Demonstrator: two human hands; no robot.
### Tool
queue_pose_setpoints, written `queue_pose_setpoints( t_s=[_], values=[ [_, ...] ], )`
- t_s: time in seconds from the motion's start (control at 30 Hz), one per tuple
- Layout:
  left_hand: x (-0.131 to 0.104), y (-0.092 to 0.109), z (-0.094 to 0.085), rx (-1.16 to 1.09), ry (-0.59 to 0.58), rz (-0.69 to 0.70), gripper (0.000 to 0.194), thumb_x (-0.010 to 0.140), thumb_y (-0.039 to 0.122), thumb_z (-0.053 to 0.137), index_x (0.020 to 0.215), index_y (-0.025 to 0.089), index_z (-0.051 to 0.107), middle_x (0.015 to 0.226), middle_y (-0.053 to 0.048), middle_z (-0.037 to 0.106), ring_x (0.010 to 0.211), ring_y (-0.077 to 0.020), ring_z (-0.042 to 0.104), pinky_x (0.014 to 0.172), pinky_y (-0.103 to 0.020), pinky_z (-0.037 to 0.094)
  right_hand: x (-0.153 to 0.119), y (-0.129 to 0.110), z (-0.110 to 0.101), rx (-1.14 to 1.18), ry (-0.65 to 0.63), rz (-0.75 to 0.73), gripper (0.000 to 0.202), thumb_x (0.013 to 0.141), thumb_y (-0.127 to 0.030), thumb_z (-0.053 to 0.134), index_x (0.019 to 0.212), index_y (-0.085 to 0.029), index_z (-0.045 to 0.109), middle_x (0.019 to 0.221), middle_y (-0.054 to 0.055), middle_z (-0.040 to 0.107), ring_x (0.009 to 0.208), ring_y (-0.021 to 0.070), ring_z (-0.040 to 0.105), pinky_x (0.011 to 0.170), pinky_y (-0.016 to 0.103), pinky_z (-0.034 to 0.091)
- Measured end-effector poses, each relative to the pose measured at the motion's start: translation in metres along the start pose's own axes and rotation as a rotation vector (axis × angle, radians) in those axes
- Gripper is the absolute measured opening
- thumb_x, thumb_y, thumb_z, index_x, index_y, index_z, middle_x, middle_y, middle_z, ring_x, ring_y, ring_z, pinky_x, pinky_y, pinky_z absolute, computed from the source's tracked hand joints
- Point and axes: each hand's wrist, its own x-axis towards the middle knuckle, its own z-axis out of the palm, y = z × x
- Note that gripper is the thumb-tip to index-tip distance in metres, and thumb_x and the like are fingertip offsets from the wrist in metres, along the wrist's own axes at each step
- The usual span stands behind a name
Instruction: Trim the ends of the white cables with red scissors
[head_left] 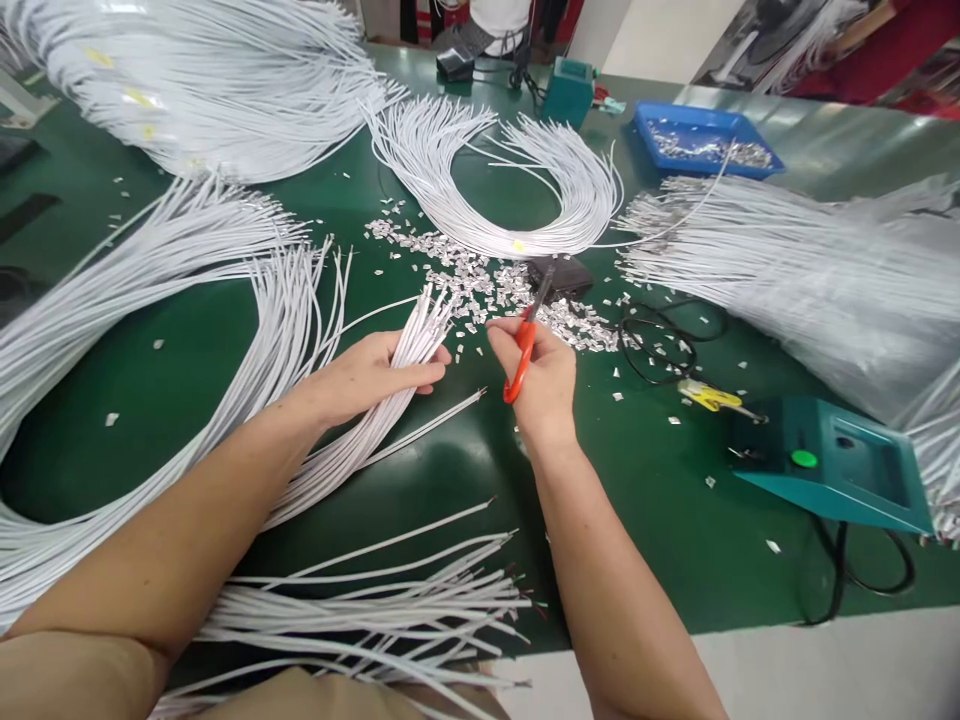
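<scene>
My left hand point(382, 375) is wrapped round a bundle of white cables point(424, 335), their cut ends pointing up and away from me. In my right hand point(544, 375) is a pair of scissors with orange handles point(521, 365), its dark blades pointing away; the fingertips are pinched, and whether they hold anything small I cannot make out. A gap separates the right fingertips from the bundle. Small silvery-white pieces point(469, 275) lie scattered on the green table just beyond both hands. More loose white cables point(390, 600) stretch across the table near my body.
Coiled white cables point(517, 240) lie ahead, with bigger bundles point(225, 90) at the far left and plastic-wrapped ones point(787, 250) at right. A blue tray point(660, 155) holds small pieces. A teal machine point(847, 460), yellow-handled tool point(709, 396) and black cord point(637, 350) are at right.
</scene>
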Motion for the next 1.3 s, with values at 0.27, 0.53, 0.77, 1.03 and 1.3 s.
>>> queue_pose_setpoints(
  t_s=[0.27, 0.53, 0.77, 1.03, 1.3],
  values=[
    [0.003, -0.001, -0.008, 0.157, 0.113, -0.017, 0.043, 0.065, 0.045, 0.081, 0.097, 0.018, 0.072, 0.089, -0.003, 0.073, 0.086, -0.0225, 0.067, 0.081, -0.037, 0.052, -0.007, 0.005, 0.013, 0.023, -0.228, 0.056, 0.015, 0.068, -0.029, 0.065, 0.074, -0.018, 0.073, 0.075, 0.0, 0.068, 0.066, 0.0117, 0.057, 0.067, 0.026, 0.046],
    [0.003, 0.0, 0.0, -0.067, 0.04, -0.012, 0.032, 0.07, 0.037, 0.08, 0.089, 0.016, 0.067, 0.078, -0.002, 0.071, 0.077, -0.0172, 0.068, 0.075, -0.03, 0.055, -0.006, 0.007, 0.014, 0.163, -0.114, 0.154, 0.027, 0.067, -0.037, 0.071, 0.086, -0.018, 0.074, 0.068, -0.001, 0.062, 0.064, 0.0114, 0.053, 0.066, 0.027, 0.044],
    [-0.001, 0.001, -0.001, -0.19, -0.055, -0.049, 0.026, 0.071, 0.03, 0.081, 0.087, 0.015, 0.065, 0.073, 0.0, 0.069, 0.068, -0.0117, 0.066, 0.067, -0.023, 0.052, -0.001, 0.002, 0.006, 0.405, -0.357, 0.277, 0.017, 0.07, -0.033, 0.075, 0.076, -0.017, 0.071, 0.06, -0.003, 0.052, 0.06, 0.0099, 0.047, 0.063, 0.026, 0.04],
    [0.001, 0.0, 0.002, -0.164, 0.095, 0.058, 0.029, 0.068, 0.032, 0.082, 0.083, 0.017, 0.062, 0.08, 0.0, 0.067, 0.077, -0.014, 0.064, 0.072, -0.026, 0.05, -0.006, 0.002, 0.011, 0.403, -0.409, 0.298, 0.028, 0.063, -0.038, 0.081, 0.072, -0.017, 0.065, 0.063, -0.003, 0.055, 0.061, 0.0096, 0.048, 0.064, 0.026, 0.039],
    [0.003, 0.0, 0.001, 0.066, 0.297, 0.099, 0.029, 0.067, 0.036, 0.079, 0.085, 0.018, 0.065, 0.089, -0.002, 0.069, 0.085, -0.0195, 0.064, 0.082, -0.034, 0.048, -0.001, 0.002, -0.001, -0.257, -0.423, 0.039, 0.019, 0.072, -0.037, 0.07, 0.074, -0.018, 0.066, 0.077, 0.0, 0.062, 0.067, 0.0119, 0.051, 0.066, 0.027, 0.039]
  ],
)
